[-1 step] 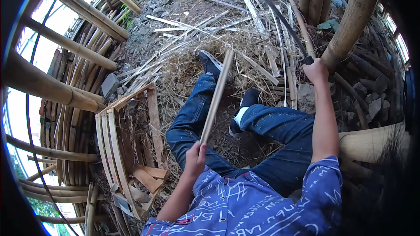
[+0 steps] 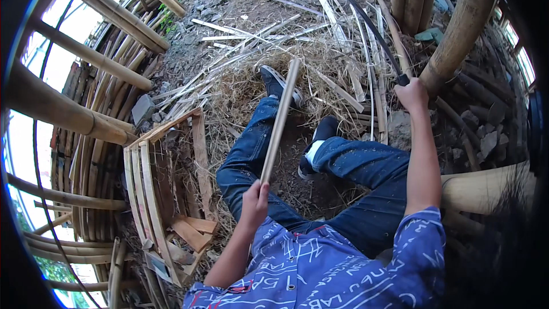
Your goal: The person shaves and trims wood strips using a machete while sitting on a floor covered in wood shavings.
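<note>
My left hand (image 2: 255, 203) is closed around the lower end of a long split bamboo strip (image 2: 280, 119). The strip slants up and away over my left shin, and its far end reaches above my left shoe. Out to the right, my right hand (image 2: 413, 92) grips the black handle of a machete (image 2: 377, 37). Its long, dark, slightly curved blade points away and to the left, over pale strips on the ground. The blade and the bamboo strip are well apart.
Pale split strips (image 2: 251, 40) and fibrous shavings (image 2: 240, 83) litter the ground ahead. A slatted wooden crate (image 2: 146, 189) lies at my left. Thick bamboo poles (image 2: 463, 23) stand close on the right, near broken stones (image 2: 489, 140). Stacked bamboo (image 2: 91, 154) lines the left.
The far end of the bamboo strip has shifted slightly to the left and away. My right hand and the machete stay nearly where they were.
</note>
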`<state>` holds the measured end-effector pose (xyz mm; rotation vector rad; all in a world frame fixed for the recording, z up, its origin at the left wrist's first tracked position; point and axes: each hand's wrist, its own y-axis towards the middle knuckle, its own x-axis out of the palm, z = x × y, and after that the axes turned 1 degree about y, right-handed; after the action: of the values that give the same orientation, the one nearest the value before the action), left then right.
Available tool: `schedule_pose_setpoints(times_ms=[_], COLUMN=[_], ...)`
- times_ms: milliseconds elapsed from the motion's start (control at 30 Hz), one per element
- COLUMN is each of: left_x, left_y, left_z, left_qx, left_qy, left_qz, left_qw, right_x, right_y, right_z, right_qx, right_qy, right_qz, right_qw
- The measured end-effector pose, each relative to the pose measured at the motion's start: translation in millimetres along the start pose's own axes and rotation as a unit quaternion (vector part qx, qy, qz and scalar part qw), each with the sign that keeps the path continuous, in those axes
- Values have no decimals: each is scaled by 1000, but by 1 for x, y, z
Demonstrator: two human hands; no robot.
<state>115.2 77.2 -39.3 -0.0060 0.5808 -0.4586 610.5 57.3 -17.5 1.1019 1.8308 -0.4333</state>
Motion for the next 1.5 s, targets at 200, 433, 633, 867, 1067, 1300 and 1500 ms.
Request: schedule_pose_setpoints(times_ms=[200,433,633,867,1067,1300,1500], left_x=[12,41,54,58,60,53,55], left_y=[44,65,70,66,61,47,19], left_z=[32,37,44,41,41,30,28], left_qx=[23,41,32,38,60,40,14], left_qy=[-120,-163,-30,56,16,78,94], left_qz=[-7,-62,9,52,16,2,-26], left_qw=[992,984,999,996,998,996,995], right_x=[-7,-13,8,37,55,87,76], right_y=[-31,-54,-95,-135,-125,-104,-63], right_z=[-36,-53,-81,-96,-79,-51,-45], right_qx=[-97,-177,-240,-319,-322,-232,-130], right_qy=[142,168,176,-2,-73,-67,-54], right_qz=[-25,-43,-141,-195,-165,-114,-109], right_qw=[985,969,944,928,930,964,984])
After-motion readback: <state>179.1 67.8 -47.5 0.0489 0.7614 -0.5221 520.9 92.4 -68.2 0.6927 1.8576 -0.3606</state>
